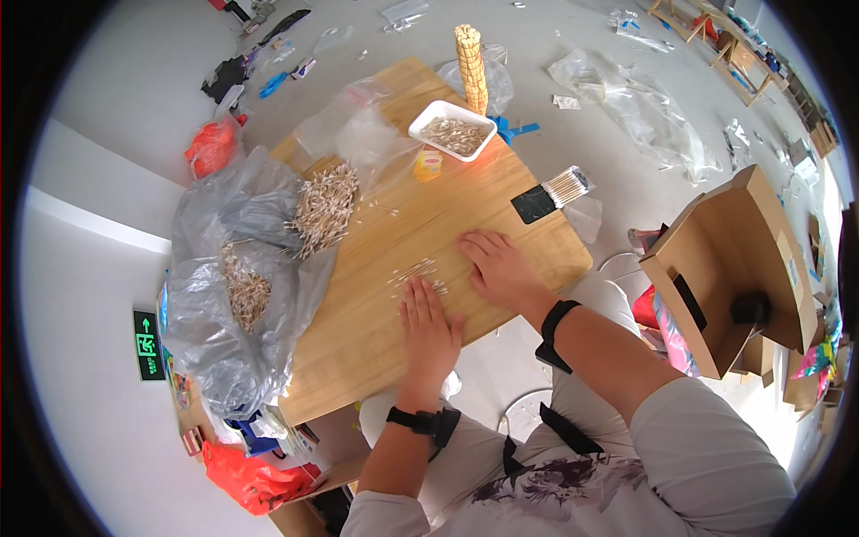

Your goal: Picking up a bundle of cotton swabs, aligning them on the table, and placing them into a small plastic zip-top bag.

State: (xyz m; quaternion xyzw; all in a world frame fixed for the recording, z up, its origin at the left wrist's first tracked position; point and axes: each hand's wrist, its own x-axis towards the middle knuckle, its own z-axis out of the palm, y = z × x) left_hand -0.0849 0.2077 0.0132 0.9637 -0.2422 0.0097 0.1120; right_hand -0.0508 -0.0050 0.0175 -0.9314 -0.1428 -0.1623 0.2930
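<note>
My left hand (429, 333) lies flat on the wooden table (367, 358), fingers stretched out. Its fingertips touch a small loose group of cotton swabs (413, 269). To the right, my right hand (499, 268) rests palm down near the table's edge, fingers extended and holding nothing visible. A larger heap of cotton swabs (327, 204) lies to the left, partly on a grey plastic bag (206, 215), and more swabs (246, 291) sit inside that bag. Beyond my right hand, a row of swabs (565, 188) lies by a black card (534, 205) at the table's edge.
At the far end stand a white tray (417, 130) of swabs and a tall bundled yellowish column (471, 72). Clear plastic bags (358, 130) and a yellow packet (429, 165) lie nearby. An open cardboard box (707, 349) is at right; red bags (255, 479) hang lower left.
</note>
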